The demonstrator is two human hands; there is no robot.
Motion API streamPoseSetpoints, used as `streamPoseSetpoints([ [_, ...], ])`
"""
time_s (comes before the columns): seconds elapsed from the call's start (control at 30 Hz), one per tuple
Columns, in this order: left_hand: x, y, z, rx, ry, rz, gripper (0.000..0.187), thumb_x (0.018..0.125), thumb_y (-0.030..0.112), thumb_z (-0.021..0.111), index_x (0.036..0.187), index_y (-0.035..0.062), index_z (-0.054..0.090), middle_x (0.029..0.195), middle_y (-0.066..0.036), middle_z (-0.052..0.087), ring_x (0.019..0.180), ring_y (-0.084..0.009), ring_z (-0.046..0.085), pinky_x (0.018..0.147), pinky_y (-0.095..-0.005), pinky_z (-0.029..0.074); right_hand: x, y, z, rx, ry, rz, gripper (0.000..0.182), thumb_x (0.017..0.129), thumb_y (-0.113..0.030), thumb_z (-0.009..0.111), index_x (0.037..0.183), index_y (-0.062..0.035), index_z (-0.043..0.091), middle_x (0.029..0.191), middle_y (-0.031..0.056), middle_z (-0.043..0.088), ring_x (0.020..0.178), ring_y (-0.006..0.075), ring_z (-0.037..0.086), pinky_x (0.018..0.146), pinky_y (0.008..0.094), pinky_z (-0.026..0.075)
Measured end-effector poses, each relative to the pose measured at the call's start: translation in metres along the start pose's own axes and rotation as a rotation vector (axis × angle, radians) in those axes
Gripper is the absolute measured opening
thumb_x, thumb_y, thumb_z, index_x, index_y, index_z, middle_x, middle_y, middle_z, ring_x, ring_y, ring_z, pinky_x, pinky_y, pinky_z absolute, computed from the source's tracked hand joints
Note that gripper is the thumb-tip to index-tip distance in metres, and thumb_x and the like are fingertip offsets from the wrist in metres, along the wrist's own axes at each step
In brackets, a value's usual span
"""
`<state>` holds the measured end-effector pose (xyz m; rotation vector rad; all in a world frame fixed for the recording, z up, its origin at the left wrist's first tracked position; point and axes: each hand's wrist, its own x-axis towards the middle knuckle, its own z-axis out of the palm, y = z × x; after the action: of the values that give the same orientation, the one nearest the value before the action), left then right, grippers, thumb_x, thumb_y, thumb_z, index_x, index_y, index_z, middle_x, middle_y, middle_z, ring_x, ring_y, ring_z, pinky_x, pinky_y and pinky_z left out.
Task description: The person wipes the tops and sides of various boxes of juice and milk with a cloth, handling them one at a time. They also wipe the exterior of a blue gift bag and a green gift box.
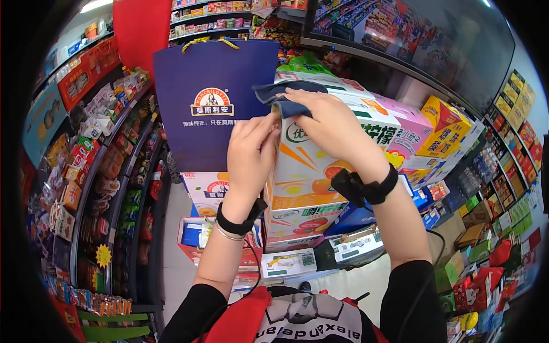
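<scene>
My right hand (326,123) grips a dark blue cloth (283,98) and presses it on the top edge of an orange-and-white drink carton box (303,183). My left hand (250,151) rests with its fingers against the upper left corner of the same box, just below the cloth. Behind the hands stands a navy gift bag (203,80) with a yellow cord handle and a white-and-gold logo. Both wrists wear black bands.
Stacked cartons, pink (400,128) and yellow (443,123), run to the right. A snack rack (97,171) fills the left side. More boxes (209,191) sit below the bag. A dark glass cooler (434,40) is at the upper right, and shelves of small goods (503,188) line the far right.
</scene>
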<state>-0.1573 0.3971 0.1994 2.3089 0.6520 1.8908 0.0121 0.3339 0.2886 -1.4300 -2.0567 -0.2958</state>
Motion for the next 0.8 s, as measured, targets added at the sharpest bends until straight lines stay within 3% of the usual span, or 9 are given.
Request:
streamPoseSetpoints([
  [0.07, -0.006, -0.011, 0.002, 0.025, -0.013, -0.027, 0.027, 0.088, 0.007, 0.072, 0.114, 0.0034, 0.073, 0.109, -0.008, 0.073, 0.095, -0.0300, 0.063, 0.087, -0.0395, 0.050, -0.011, 0.008, -0.001, -0.145, 0.051, -0.061, 0.044, 0.094, -0.021, 0.055, 0.135, -0.0096, 0.066, 0.141, 0.0141, 0.064, 0.130, 0.0344, 0.059, 0.115, 0.0451, 0.040],
  [0.17, -0.003, -0.012, 0.003, 0.048, -0.044, -0.044, 0.034, 0.089, 0.015, 0.074, 0.121, 0.0039, 0.070, 0.122, -0.010, 0.070, 0.110, -0.0317, 0.062, 0.097, -0.0417, 0.048, -0.019, 0.015, -0.012, -0.117, 0.010, -0.027, 0.046, 0.093, -0.020, 0.056, 0.138, -0.0103, 0.064, 0.145, 0.0151, 0.061, 0.134, 0.0325, 0.056, 0.118, 0.0450, 0.037],
  [0.27, 0.007, 0.007, 0.004, -0.094, -0.099, -0.031, 0.056, 0.087, 0.024, 0.078, 0.136, 0.0033, 0.058, 0.141, -0.015, 0.061, 0.131, -0.0365, 0.052, 0.112, -0.0451, 0.039, -0.020, 0.013, -0.022, -0.113, -0.049, -0.017, 0.050, 0.093, -0.014, 0.055, 0.142, -0.0067, 0.060, 0.148, 0.0126, 0.059, 0.139, 0.0317, 0.052, 0.120, 0.0450, 0.036],
  [0.37, 0.011, 0.003, 0.007, -0.082, -0.087, -0.022, 0.056, 0.087, 0.025, 0.079, 0.135, 0.0036, 0.060, 0.142, -0.014, 0.061, 0.131, -0.0361, 0.052, 0.112, -0.0456, 0.039, -0.034, 0.032, -0.037, -0.165, -0.031, 0.079, 0.048, 0.092, -0.019, 0.058, 0.138, -0.0064, 0.063, 0.143, 0.0155, 0.062, 0.134, 0.0333, 0.056, 0.118, 0.0452, 0.039],
  [0.53, 0.010, -0.001, 0.010, -0.110, -0.080, -0.029, 0.054, 0.088, 0.024, 0.078, 0.136, 0.0069, 0.061, 0.144, -0.012, 0.061, 0.131, -0.0343, 0.052, 0.112, -0.0454, 0.039, -0.083, 0.100, -0.074, -0.255, 0.139, 0.466, 0.044, 0.096, -0.025, 0.057, 0.132, -0.0019, 0.066, 0.130, 0.0245, 0.066, 0.122, 0.0421, 0.062, 0.105, 0.0474, 0.048],
  [0.63, 0.008, -0.004, 0.011, -0.151, -0.099, -0.059, 0.049, 0.090, 0.024, 0.076, 0.135, 0.0084, 0.063, 0.143, -0.009, 0.063, 0.129, -0.0331, 0.053, 0.112, -0.0446, 0.039, -0.077, 0.095, -0.072, -0.121, 0.175, 0.646, 0.044, 0.098, -0.028, 0.055, 0.132, -0.0013, 0.065, 0.128, 0.0248, 0.067, 0.120, 0.0440, 0.062, 0.101, 0.0472, 0.050],
  [0.67, 0.010, -0.003, 0.008, -0.162, -0.127, -0.072, 0.047, 0.091, 0.024, 0.074, 0.135, 0.0088, 0.063, 0.143, -0.009, 0.063, 0.128, -0.0320, 0.054, 0.112, -0.0436, 0.039, -0.074, 0.086, -0.063, -0.236, 0.219, 0.692, 0.042, 0.099, -0.029, 0.055, 0.129, -0.0033, 0.068, 0.125, 0.0219, 0.069, 0.118, 0.0410, 0.063, 0.102, 0.0480, 0.048],
  [0.7, 0.012, -0.004, 0.005, -0.172, -0.156, -0.085, 0.045, 0.093, 0.024, 0.073, 0.134, 0.0091, 0.063, 0.142, -0.008, 0.064, 0.126, -0.0309, 0.055, 0.111, -0.0427, 0.039, -0.067, 0.080, -0.054, -0.233, 0.215, 0.692, 0.042, 0.099, -0.029, 0.055, 0.129, -0.0033, 0.068, 0.125, 0.0219, 0.069, 0.118, 0.0410, 0.063, 0.102, 0.0480, 0.048],
  [0.8, 0.017, -0.008, 0.000, -0.186, -0.176, -0.041, 0.035, 0.101, 0.026, 0.063, 0.131, 0.0092, 0.064, 0.140, -0.009, 0.065, 0.123, -0.0297, 0.056, 0.109, -0.0404, 0.039, -0.050, 0.077, -0.016, -0.588, 0.311, 0.392, 0.031, 0.095, -0.027, 0.064, 0.119, -0.0103, 0.073, 0.123, 0.0127, 0.072, 0.119, 0.0310, 0.063, 0.110, 0.0503, 0.039],
])
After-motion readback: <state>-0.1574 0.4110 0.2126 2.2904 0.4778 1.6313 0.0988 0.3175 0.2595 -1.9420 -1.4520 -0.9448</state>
